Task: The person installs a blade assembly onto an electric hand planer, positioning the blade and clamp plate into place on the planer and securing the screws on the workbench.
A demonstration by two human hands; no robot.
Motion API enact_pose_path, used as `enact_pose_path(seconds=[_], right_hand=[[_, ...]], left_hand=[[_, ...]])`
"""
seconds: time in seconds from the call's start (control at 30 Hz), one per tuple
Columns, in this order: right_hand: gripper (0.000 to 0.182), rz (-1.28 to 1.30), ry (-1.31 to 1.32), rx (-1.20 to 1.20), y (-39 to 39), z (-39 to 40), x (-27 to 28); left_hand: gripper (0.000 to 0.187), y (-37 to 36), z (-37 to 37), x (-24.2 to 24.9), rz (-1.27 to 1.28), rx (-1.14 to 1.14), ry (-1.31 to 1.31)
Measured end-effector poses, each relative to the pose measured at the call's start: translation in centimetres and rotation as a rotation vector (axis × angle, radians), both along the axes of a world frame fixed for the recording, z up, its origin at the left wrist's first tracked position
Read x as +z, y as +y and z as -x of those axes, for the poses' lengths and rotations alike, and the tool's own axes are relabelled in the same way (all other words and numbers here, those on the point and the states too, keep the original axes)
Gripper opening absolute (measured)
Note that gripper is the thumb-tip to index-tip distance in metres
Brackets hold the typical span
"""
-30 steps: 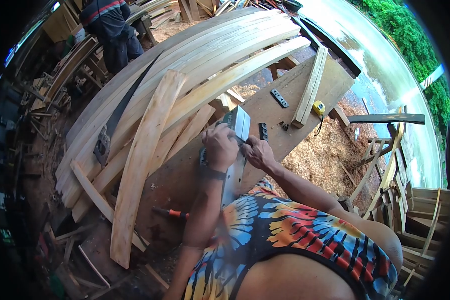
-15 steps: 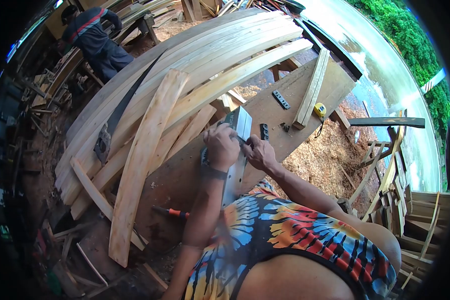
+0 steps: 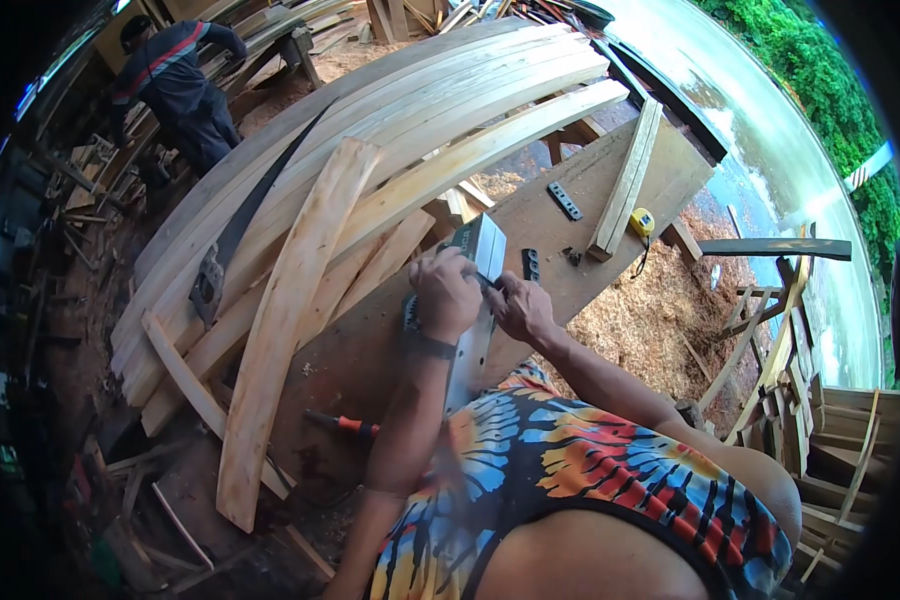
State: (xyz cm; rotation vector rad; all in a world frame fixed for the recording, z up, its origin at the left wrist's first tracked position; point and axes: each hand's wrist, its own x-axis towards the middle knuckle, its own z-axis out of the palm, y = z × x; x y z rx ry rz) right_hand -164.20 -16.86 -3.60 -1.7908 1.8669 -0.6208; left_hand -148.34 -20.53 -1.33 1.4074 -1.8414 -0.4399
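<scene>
A power planer (image 3: 488,245) with a bare metal sole and a green, lettered side lies on the brown workbench board in front of me. My left hand (image 3: 446,295) is closed over it near its far end. Beside it, my right hand (image 3: 522,308) has its fingers pinched at the planer's edge; a small dark thing shows at the fingertips, too small to name. Just beyond my right hand lies a short black bar with holes (image 3: 531,265). A similar grey bar (image 3: 564,201) is farther off. My left forearm hides part of the planer.
Long curved planks (image 3: 410,130) stretch across the left, with a handsaw (image 3: 208,285) and a loose board (image 3: 290,340) on them. An orange-handled tool (image 3: 355,426) lies left of my arm. A wood strip (image 3: 625,185) and yellow tape measure (image 3: 641,222) sit right. A co-worker (image 3: 178,90) bends at back left.
My hands stay at nearly the same place on the planer. The co-worker at the back left has shifted a little to the left, with the arm lower.
</scene>
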Motion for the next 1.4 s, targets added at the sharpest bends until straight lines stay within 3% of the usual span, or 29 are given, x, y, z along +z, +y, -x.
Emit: enact_pose_path(seconds=[0.07, 0.17, 0.37, 0.47, 0.67, 0.77, 0.97, 1.4], right_hand=[[0.040, 0.090, -0.012, -0.016, 0.2, 0.0, -0.7], [0.037, -0.045, 0.013, -0.007, -0.1, 0.0, -0.3], [0.030, 0.072, 0.040, 0.000, 0.2, 0.0, -0.2], [0.031, -0.078, 0.063, 0.010, -0.3, 0.2, 0.1], [0.030, 0.081, -0.010, 0.044, -0.1, 0.5, -1.5], [0.032, -0.037, 0.072, 0.058, -0.4, 0.6, -0.9], [0.035, 0.049, 0.039, 0.055, -0.3, 0.4, -1.5], [0.022, 0.091, 0.038, 0.039, -0.2, 0.1, 0.3]], left_hand=[[0.013, 0.0, 0.0, 0.2, -0.006, 0.002, -0.001], [0.013, 0.0, 0.0, 0.1, -0.001, 0.001, 0.000], [0.013, 0.0, 0.0, 0.2, -0.002, 0.003, -0.001], [0.013, 0.1, 0.0, 0.2, 0.003, 0.002, 0.003], [0.013, -0.1, 0.0, -0.1, 0.023, 0.002, 0.002], [0.013, 0.0, 0.0, -0.1, 0.025, 0.000, 0.006], [0.012, -0.1, 0.0, -0.2, 0.033, 0.001, 0.005], [0.012, -0.1, 0.0, -0.2, 0.040, -0.001, -0.004]])
